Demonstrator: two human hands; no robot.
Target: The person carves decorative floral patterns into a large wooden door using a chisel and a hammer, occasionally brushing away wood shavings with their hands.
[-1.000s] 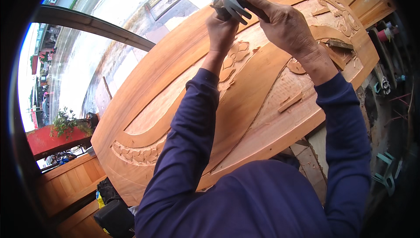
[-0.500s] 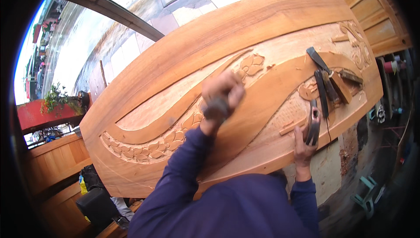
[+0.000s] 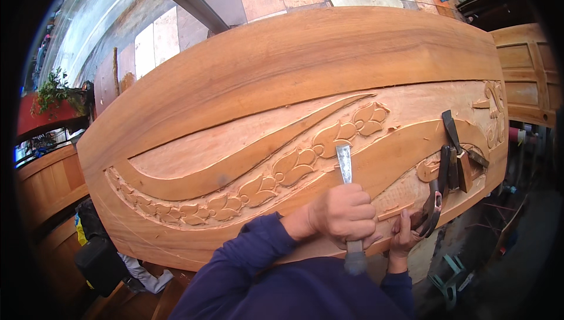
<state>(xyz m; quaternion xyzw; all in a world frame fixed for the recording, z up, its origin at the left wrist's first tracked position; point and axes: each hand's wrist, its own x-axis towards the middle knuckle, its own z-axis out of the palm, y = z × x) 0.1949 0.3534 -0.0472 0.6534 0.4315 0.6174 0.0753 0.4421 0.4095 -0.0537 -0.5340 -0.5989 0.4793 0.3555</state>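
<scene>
Chisel [image 3: 344, 167] is clasped in the closed left grip [image 3: 345, 214], blade laid on the carved wooden panel [image 3: 282, 85] below its flower band; right grip [image 3: 405, 235] is pressed beside spare chisels [image 3: 452, 161], its closure indiscernible.

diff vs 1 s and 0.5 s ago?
Both hands came down from the panel's top edge. Left hand now grips a chisel, blade on the carved flower band. Right hand rests at the lower edge by the spare chisels. Carved panel unchanged.
</scene>
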